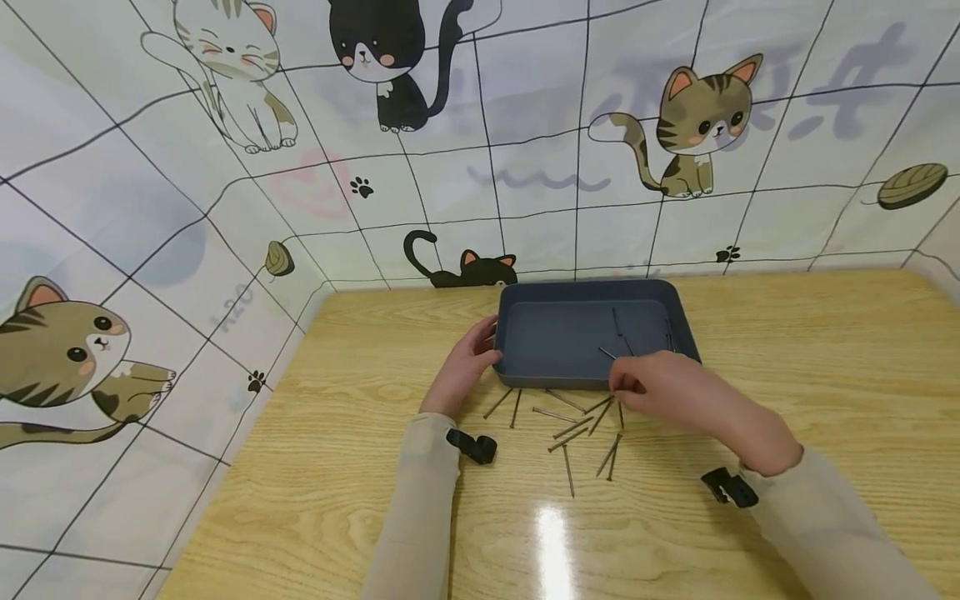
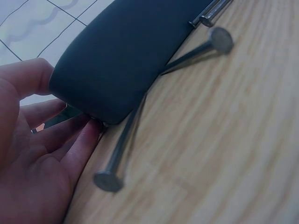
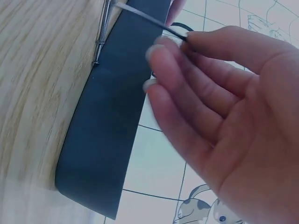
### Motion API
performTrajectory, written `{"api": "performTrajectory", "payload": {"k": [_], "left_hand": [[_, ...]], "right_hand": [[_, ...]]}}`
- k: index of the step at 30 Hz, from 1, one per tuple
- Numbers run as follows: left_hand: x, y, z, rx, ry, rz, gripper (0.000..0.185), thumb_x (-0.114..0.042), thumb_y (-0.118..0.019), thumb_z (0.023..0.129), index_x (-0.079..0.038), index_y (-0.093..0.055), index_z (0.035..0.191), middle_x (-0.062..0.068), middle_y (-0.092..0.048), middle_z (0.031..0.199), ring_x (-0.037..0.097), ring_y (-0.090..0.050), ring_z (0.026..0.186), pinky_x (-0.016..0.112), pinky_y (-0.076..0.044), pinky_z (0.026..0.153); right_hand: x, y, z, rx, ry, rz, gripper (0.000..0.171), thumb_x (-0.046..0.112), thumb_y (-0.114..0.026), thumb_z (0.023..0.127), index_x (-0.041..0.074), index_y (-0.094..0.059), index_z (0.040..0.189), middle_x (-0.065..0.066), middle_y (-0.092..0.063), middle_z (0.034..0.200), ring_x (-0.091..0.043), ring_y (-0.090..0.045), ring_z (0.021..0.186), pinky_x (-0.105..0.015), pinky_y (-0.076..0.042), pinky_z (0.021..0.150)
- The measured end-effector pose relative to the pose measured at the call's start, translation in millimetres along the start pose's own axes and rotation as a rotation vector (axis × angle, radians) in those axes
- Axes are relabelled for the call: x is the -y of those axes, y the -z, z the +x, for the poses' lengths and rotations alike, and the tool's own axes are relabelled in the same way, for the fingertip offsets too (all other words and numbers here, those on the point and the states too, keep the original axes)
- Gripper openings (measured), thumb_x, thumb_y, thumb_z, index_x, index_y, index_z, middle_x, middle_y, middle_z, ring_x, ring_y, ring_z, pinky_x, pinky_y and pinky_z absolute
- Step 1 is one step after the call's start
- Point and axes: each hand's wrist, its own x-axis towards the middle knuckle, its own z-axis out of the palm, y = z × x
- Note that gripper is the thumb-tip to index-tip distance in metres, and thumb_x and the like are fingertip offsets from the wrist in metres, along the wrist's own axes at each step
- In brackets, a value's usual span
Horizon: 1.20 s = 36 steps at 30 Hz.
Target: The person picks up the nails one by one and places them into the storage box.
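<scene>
Up close to the back wall, a dark blue tray sits on the wooden counter, with a few nails lying inside it. The left hand rests against the tray's near left corner; in the left wrist view its fingers lie fairly straight and slightly apart beside and under the rounded corner of the tray, touching it without curling round it.

The right hand hovers at the tray's near right edge. In the right wrist view its fingers are loosely bent, and a single nail is pinched at the fingertips, slanting out over the tray wall. The head view shows the tip of that held nail poking out to the left of the hand, above the tray's near rim.

On the counter just in front of the tray lies a loose scatter of nails, some pointing toward the tray and some crossing one another; two of them reach up against the tray's near wall by the left hand. The left wrist view shows one nail with a flat round head running under the tray corner, and another nail head farther along.

Each forearm wears a pale sleeve with a small black camera mount at the wrist. The wall behind is covered with a cartoon cat print.
</scene>
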Motion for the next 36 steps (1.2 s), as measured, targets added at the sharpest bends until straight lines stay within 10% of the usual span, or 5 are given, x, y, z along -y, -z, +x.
{"api": "performTrajectory", "payload": {"k": [24,36], "left_hand": [[27.8,1.9,12.5,-0.072,0.017,0.001,0.058,-0.009,-0.052,0.088,-0.024,-0.032,0.140,-0.005,-0.036,0.138,0.008,-0.039,0.120,0.035,-0.035,0.096],[28.7,2.1,12.7,-0.069,0.007,0.001,0.058,-0.009,-0.051,0.088,-0.022,-0.032,0.140,-0.003,-0.036,0.138,0.011,-0.039,0.121,0.036,-0.034,0.096]], "right_hand": [[-18.6,7.2,4.6,-0.331,-0.185,0.497,0.026,0.032,-0.053,0.089,0.010,-0.057,0.104,-0.008,-0.064,0.088,-0.023,-0.061,0.076,-0.036,-0.050,0.066],[-32.6,2.3,5.0,-0.338,-0.259,0.488,0.038,0.039,-0.051,0.089,0.011,-0.057,0.112,-0.009,-0.061,0.105,-0.028,-0.062,0.082,-0.044,-0.047,0.075]]}}
